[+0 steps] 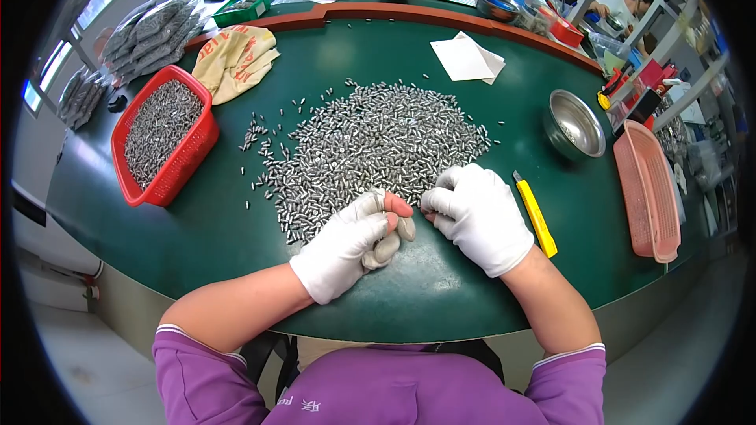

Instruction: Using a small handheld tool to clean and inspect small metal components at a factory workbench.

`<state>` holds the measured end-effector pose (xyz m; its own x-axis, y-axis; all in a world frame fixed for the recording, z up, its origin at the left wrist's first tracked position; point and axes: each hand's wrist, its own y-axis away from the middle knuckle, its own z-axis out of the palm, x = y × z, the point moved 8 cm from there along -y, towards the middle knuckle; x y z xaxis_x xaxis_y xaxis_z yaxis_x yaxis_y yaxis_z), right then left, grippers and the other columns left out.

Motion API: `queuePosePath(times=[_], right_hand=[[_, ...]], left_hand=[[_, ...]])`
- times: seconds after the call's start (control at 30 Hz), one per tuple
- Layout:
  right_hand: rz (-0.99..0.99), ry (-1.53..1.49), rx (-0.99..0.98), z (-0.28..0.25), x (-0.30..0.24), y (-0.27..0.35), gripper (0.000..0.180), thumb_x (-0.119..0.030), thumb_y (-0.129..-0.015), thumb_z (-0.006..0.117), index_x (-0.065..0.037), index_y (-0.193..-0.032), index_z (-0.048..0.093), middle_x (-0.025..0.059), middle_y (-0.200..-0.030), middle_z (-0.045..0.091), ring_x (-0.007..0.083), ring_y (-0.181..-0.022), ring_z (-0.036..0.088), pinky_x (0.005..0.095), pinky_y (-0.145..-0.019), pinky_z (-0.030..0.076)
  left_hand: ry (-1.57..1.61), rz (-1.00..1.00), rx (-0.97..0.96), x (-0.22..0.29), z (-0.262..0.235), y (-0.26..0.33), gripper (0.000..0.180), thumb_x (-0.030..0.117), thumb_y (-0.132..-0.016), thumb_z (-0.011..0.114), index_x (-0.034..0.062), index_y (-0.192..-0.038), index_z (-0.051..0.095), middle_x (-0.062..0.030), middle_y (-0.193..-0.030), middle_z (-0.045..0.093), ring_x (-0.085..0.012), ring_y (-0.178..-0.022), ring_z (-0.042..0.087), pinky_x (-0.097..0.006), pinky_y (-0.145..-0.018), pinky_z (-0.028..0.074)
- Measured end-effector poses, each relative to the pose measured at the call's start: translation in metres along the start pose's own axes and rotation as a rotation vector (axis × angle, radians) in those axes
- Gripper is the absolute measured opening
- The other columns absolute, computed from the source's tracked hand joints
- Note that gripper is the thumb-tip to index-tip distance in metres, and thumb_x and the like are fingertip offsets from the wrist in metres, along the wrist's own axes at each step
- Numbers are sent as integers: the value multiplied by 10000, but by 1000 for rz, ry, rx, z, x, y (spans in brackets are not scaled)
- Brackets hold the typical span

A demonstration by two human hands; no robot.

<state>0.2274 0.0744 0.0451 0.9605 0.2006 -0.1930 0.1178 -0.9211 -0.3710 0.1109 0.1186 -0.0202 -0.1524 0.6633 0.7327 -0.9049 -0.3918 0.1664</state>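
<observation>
A wide heap of small, shiny metal pins with rounded ends (386, 138) is spread over the green table. My left hand (346, 245), in a white glove with bare thumb and forefinger tips, is at the heap's near edge. Its fingers are curled in and its thumb is close to the forefinger; anything between them is too small to make out. A little to the right, my right hand (482, 219), also gloved in white, is closed with its fingers bent down beside the pins. What it holds, if anything, is hidden. The two hands are close together but apart.
At left stands a red basket (201, 153) full of pins, near a beige cloth bag (236, 63). On the right are a yellow utility knife (537, 216), a metal bowl (577, 126) and a pink basket (647, 193). White papers (465, 59) lie before the brown raised edge (370, 10).
</observation>
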Motion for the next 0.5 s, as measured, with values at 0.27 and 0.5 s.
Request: queuePosePath(times=[0.27,0.5], right_hand=[[-64,-101,97,-12,-15,-5,143,-140,-732,709,-88,-831,620,75,-845,604,286,-830,597,397,-718,482],[-146,-259,155,-18,-20,-1,205,-188,-691,768,-125,-839,642,30,-829,607,264,-785,590,384,-689,478]], left_hand=[[-47,-107,29,-6,1,3,99,171,-979,552,103,-1025,497,-7,-842,525,-38,-584,364,-181,-498,280],[-150,-155,59,-8,3,4,109,171,-977,565,102,-1024,497,-10,-825,547,-31,-560,367,-178,-482,277]])
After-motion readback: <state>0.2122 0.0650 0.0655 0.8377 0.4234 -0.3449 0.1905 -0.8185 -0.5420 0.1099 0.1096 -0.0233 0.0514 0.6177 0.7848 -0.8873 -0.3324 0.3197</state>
